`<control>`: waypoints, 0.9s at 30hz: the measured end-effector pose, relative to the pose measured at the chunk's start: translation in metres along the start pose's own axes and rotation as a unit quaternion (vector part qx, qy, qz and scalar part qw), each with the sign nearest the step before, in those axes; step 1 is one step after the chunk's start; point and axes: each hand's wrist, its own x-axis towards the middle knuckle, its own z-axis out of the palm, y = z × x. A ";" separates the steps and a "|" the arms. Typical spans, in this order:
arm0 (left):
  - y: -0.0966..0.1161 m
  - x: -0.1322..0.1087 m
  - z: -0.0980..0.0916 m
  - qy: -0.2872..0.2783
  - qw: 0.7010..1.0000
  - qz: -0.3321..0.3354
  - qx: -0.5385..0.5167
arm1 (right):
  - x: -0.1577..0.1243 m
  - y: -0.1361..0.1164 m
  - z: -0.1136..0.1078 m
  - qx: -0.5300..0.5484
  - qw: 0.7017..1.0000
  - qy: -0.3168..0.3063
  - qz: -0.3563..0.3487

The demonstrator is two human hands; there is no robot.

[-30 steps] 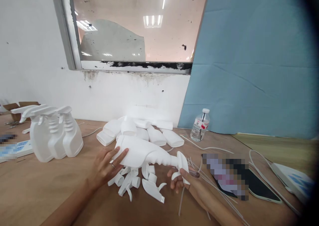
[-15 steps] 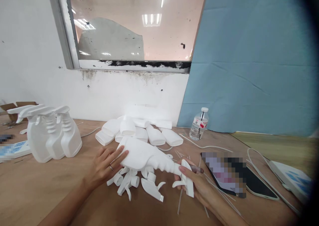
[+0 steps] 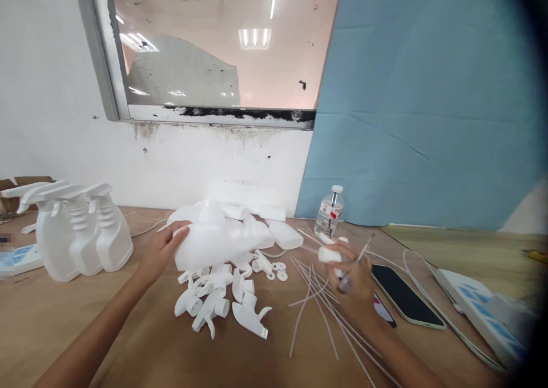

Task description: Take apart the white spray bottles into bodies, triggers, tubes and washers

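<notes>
My left hand [image 3: 165, 245] grips the base of a white plastic spray bottle [image 3: 214, 244] lying on its side above the table. My right hand [image 3: 349, 271] is closed on a white trigger sprayer head [image 3: 331, 254] and a thin pen-like stick, apart from the bottle's neck. Loose white trigger heads [image 3: 222, 299] lie on the table between my hands. Thin white dip tubes [image 3: 317, 302] lie fanned out under my right hand. Small white washers [image 3: 278, 274] sit near the bottle.
Three assembled spray bottles [image 3: 77, 234] stand at the left. Empty white bottles [image 3: 274, 231] are piled by the wall. A water bottle [image 3: 327, 217], a phone [image 3: 405, 299], a white cable and a flat white box [image 3: 479, 308] lie to the right.
The trigger head has come away from the bottle's neck in my right hand, which moved up and right. My left hand lifted the bottle up and left. The view shifted slightly right.
</notes>
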 end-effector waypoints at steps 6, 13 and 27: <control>-0.014 0.028 0.032 -0.003 0.966 -0.184 -0.183 | 0.005 0.020 0.001 0.088 0.948 0.188 0.243; -0.011 0.050 0.093 -0.080 0.916 -0.243 -0.309 | -0.010 0.022 0.007 0.089 0.938 0.137 0.305; -0.005 0.053 0.144 -0.052 0.915 -0.216 -0.336 | -0.012 0.009 0.010 0.119 0.941 0.049 0.312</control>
